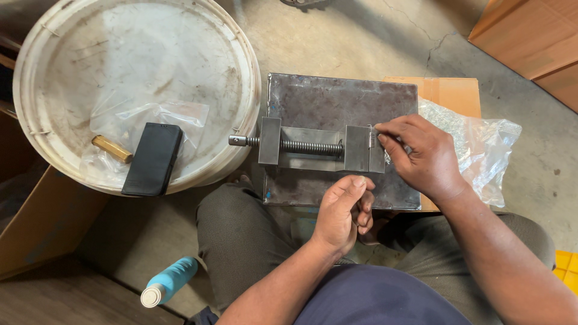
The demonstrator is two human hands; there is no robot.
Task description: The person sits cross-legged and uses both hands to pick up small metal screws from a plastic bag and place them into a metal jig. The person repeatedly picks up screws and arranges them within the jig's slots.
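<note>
A small steel vise (pixel 313 148) with a threaded screw sits on a dark metal plate (pixel 337 99) in front of my knees. My right hand (pixel 421 153) rests at the vise's right jaw, with thumb and forefinger pinching a small part at the jaw's top edge. My left hand (pixel 343 210) hovers just below the vise, its fingers curled in and thumb against forefinger; whether it holds something small is unclear.
An upturned white bucket lid (pixel 72 72) at the left carries a black phone (pixel 153 159), a brass piece (pixel 111 148) and a clear plastic bag. A clear bag (pixel 481 150) lies right of the plate on cardboard. A blue bottle (pixel 171 281) lies by my left leg.
</note>
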